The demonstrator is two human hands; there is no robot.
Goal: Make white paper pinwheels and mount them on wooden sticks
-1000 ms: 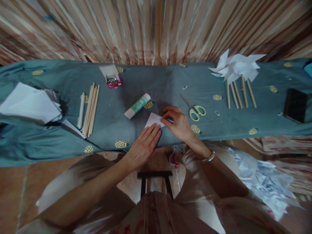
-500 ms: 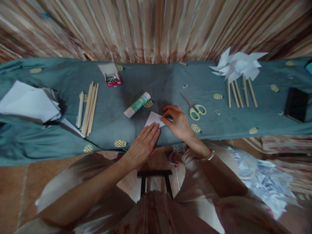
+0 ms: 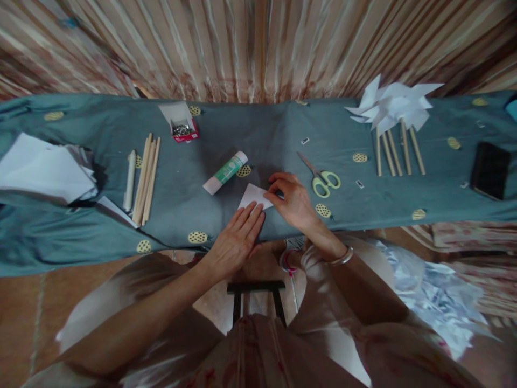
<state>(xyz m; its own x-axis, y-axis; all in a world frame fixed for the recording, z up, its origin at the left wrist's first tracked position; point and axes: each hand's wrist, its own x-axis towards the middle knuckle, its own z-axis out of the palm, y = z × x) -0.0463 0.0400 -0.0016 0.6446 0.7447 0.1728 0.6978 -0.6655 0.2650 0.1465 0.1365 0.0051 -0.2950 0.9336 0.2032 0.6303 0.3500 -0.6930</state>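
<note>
1. By the fingers of the left hand (image 3: 234,240), extended and close together, the white paper (image 3: 251,195) is pressed flat at its six o'clock side.
2. The paper's three o'clock corner is touched by the bent fingers of the right hand (image 3: 294,205); whether it is pinched cannot be told.
3. The paper is laid on the cloth-covered surface (image 3: 258,134), near the edge nearest the body.
4. From the paper, a glue stick (image 3: 225,172) is seen nearby at ten to eleven o'clock, with an open box of small metal pieces (image 3: 183,129) farther out.
5. Toward three o'clock, green-handled scissors (image 3: 323,182) are laid; white pinwheels (image 3: 396,105) are placed at two.
6. At nine, wooden sticks (image 3: 146,180) are grouped, with stacked paper (image 3: 44,168) beyond.
</note>
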